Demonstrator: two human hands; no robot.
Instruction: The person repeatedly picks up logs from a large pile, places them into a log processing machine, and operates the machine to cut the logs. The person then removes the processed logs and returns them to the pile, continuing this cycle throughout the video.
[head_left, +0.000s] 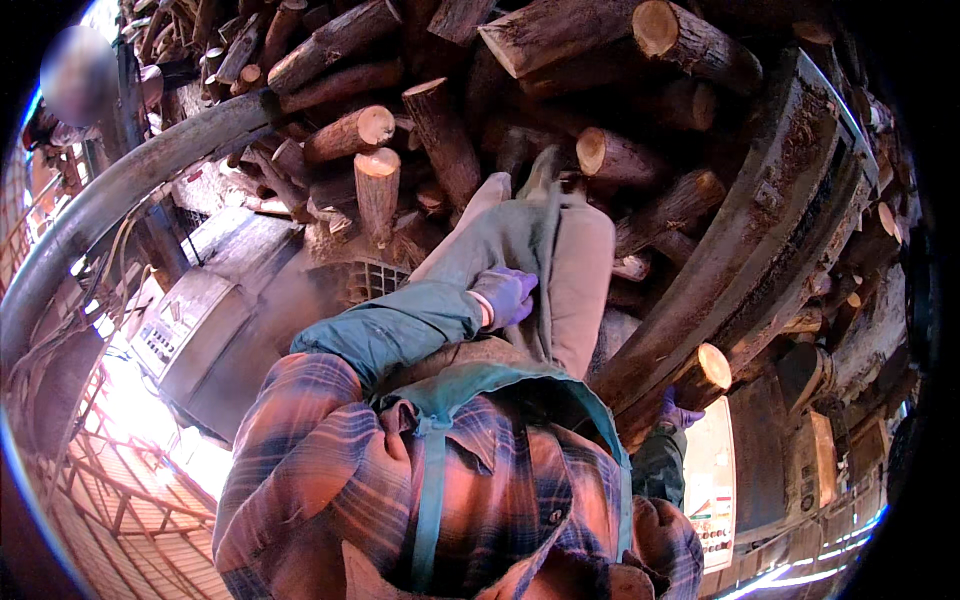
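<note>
My left hand (508, 296), in a purple glove, lies against the grey-green apron (530, 225) over my lap. Its fingers are curled in, and whatever may be inside them is hidden. Lower right, my right hand (680, 411), also gloved in purple, grips the side of a short log (690, 385) with bark on it. The pale cut end of this log faces up and to the right, beside a long rusty metal chute (720, 270). Part of the right hand is hidden behind the log.
A large heap of cut logs (440, 140) lies in front of my feet. At left, a thick curved metal pipe (150, 175) arches past a grey machine housing (215, 320). A light control panel (708, 480) stands below my right hand. Another person (80, 75) is at the far left.
</note>
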